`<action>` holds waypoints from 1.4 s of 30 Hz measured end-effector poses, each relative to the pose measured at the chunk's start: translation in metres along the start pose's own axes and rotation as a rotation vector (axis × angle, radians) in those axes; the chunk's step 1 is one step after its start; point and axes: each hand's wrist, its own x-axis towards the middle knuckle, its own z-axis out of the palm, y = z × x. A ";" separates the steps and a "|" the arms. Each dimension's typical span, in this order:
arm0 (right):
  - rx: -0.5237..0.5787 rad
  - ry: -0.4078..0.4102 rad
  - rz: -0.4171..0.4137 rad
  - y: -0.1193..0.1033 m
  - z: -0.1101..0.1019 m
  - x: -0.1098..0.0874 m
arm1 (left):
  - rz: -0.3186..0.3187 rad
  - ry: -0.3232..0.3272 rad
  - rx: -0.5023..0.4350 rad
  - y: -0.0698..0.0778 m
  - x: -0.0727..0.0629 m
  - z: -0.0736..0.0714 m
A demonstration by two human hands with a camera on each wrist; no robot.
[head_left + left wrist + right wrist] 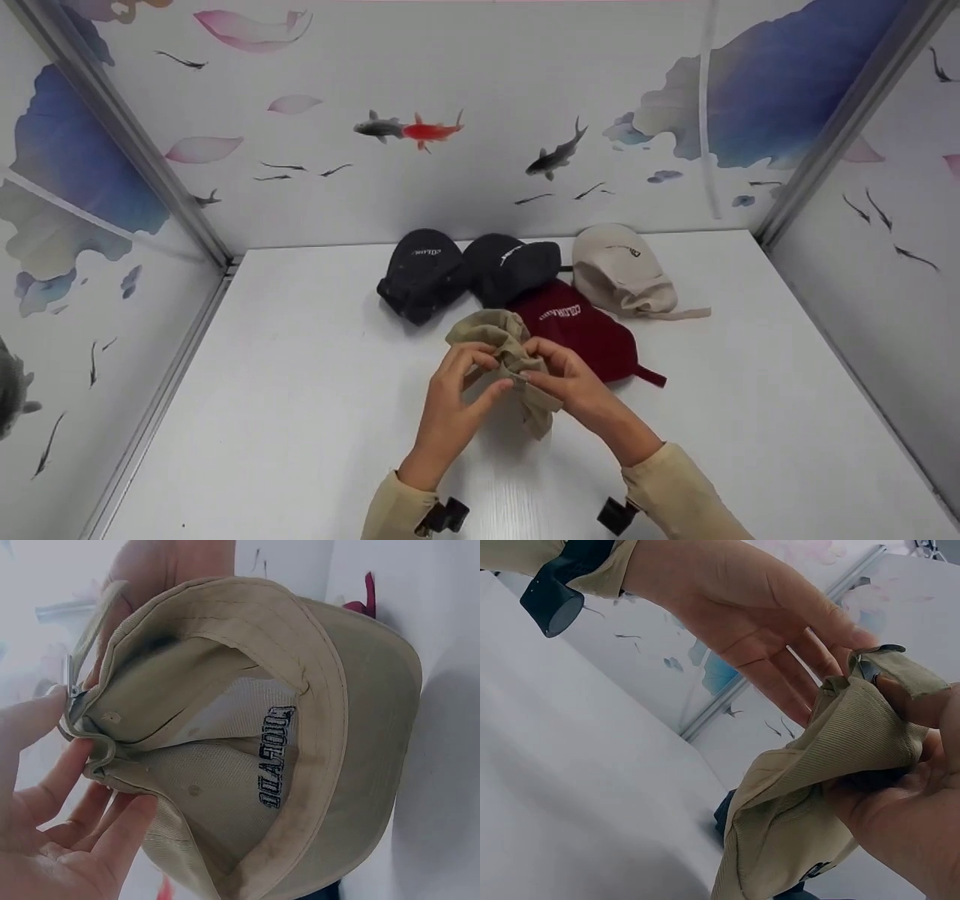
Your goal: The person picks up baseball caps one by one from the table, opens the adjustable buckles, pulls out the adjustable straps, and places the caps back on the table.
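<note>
The khaki cap is held up over the surface between the two hands. The left hand pinches its back edge near the metal clasp, thumb and fingers close together; the right hand has its fingers curled round the back edge and strap. The left wrist view looks into the crown, showing raised lettering near the brim. Beyond the hands lie a red cap, two dark caps side by side, and a cream cap at the right.
</note>
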 end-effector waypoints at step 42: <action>-0.189 -0.243 0.039 -0.012 -0.010 -0.004 | 0.139 -0.291 0.383 0.038 0.035 -0.061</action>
